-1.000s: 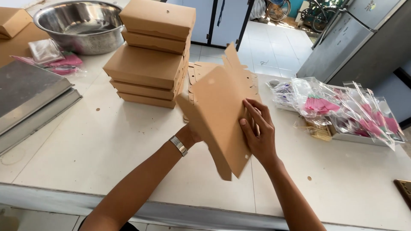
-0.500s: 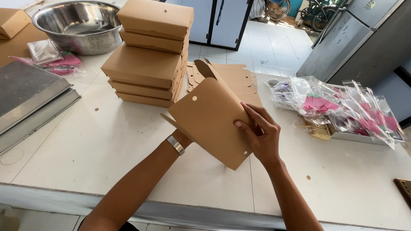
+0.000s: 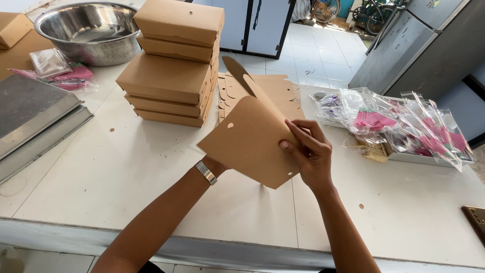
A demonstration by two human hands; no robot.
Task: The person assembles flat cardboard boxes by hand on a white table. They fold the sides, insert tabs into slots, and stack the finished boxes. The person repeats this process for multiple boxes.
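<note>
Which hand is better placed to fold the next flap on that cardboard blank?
Probably the right hand: its fingers lie on the front of the blank, pinching the near edge, in clear view. The left hand is hidden behind the blank, seemingly only propping it; just its wrist with a watch shows.

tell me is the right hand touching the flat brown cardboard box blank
Touching. The head view shows the right hand with its thumb and fingers pressed flat on the face of the flat brown cardboard box blank.

The white surface (image 3: 126, 167) carries stacked brown boxes (image 3: 174, 65) and a steel bowl (image 3: 86, 30) toward its far edge, flat cardboard blanks (image 3: 278, 88) beside them, metal trays (image 3: 30, 121) at its left edge, and bagged pink items (image 3: 404, 126) at its right edge.
</note>
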